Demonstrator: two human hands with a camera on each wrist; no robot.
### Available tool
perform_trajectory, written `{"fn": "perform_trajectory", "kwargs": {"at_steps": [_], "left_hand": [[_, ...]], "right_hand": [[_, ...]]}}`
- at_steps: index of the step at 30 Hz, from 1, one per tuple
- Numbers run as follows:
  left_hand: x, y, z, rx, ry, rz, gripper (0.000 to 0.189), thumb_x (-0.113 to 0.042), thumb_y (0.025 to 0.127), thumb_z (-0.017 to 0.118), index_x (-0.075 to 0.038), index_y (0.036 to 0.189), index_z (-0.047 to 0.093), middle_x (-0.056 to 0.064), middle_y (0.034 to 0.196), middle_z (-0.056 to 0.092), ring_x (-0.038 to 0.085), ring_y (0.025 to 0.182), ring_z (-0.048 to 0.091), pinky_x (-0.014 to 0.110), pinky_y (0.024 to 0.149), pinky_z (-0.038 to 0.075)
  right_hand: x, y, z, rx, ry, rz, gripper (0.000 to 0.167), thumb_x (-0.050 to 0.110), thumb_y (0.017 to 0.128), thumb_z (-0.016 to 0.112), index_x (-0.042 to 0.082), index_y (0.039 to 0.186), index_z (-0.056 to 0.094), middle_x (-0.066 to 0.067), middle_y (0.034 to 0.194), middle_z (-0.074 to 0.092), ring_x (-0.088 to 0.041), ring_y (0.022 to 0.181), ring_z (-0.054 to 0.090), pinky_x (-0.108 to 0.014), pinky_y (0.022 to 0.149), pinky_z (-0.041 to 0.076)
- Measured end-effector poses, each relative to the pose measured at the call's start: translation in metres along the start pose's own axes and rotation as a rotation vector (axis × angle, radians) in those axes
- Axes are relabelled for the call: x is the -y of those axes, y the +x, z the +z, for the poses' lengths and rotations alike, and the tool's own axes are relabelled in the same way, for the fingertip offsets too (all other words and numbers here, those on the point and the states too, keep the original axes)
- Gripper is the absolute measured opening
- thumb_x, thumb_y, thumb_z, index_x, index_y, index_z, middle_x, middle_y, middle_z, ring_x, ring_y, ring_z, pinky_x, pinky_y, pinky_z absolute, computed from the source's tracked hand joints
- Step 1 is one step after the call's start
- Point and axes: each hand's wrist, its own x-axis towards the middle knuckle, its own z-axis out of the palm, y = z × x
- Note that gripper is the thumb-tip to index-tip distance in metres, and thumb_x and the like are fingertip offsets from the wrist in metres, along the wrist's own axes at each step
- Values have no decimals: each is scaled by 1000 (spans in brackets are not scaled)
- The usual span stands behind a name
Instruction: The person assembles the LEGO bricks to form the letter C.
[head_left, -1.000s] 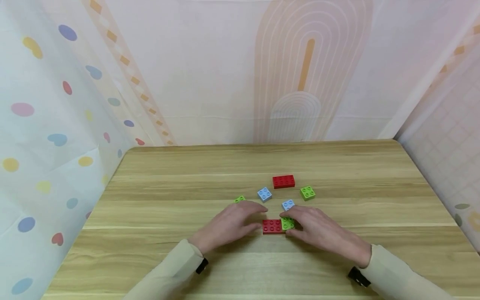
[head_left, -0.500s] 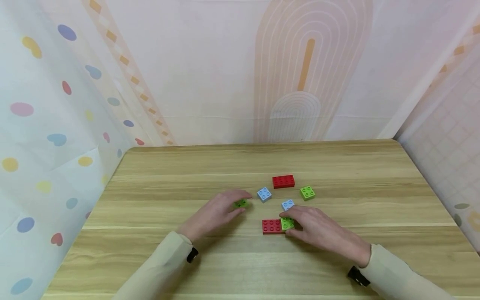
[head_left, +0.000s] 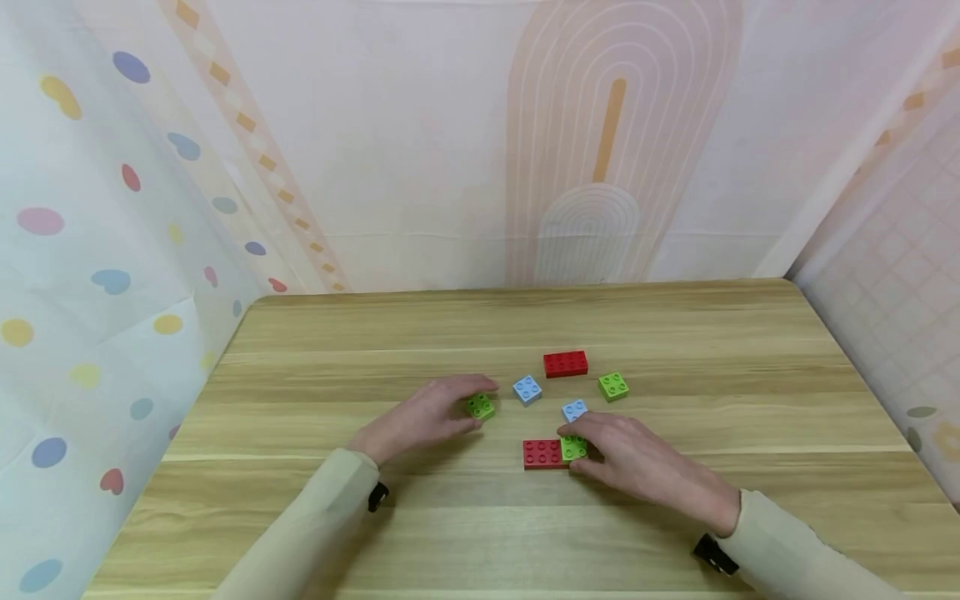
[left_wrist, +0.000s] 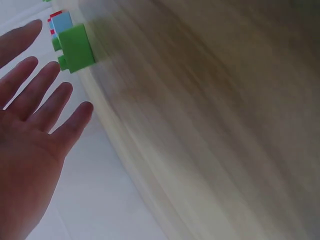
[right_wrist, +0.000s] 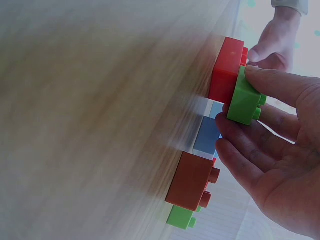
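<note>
Now, in the head view, the left hand has left the red brick's side for a green brick nearer the left edge of the desk, bringing it within reach; the right hand pinches a green block on the red brick. Left wrist view: fingers extended, gripping nothing. Right wrist view: the pinched block shows clearly.

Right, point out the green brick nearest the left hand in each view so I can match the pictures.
Head: green brick below the picture's middle, at the fingertips of the left hand.
Left wrist: upper left, by the fingertips.
Right wrist: not visible.
Shared landmark: the left hand, lower middle in the head view, along the left edge in the left wrist view, top right in the right wrist view.
</note>
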Motion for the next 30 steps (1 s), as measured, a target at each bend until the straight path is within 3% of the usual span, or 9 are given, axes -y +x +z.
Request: {"fn": "perform_trajectory", "kwargs": {"at_steps": [11,22,30], "left_hand": [[11,1,3,53,26,-31,56,-24,93,71,-15,144,50,5,147,49,20,129,49,40,109,40],[12,0,4,48,32,-52,39,-21,94,71,-16,131,61,-2,127,62,12,109,56,35,98,48],[9,-2,4,19,40,-82,37,-27,91,74,-13,124,65,-1,122,65,14,111,58,39,101,47]], "right_hand": [[0,-1,0,-6,1,-11,40,22,88,77,7,124,66,-4,118,67,-17,107,63,-38,87,55],[1,-1,0,-4,-10,-4,40,22,89,77,7,124,66,-5,119,67,-18,109,63,-38,89,55],[1,-1,1,-11,-10,-5,40,22,88,77,7,124,66,-4,119,67,-18,108,63,-38,88,55]]}}
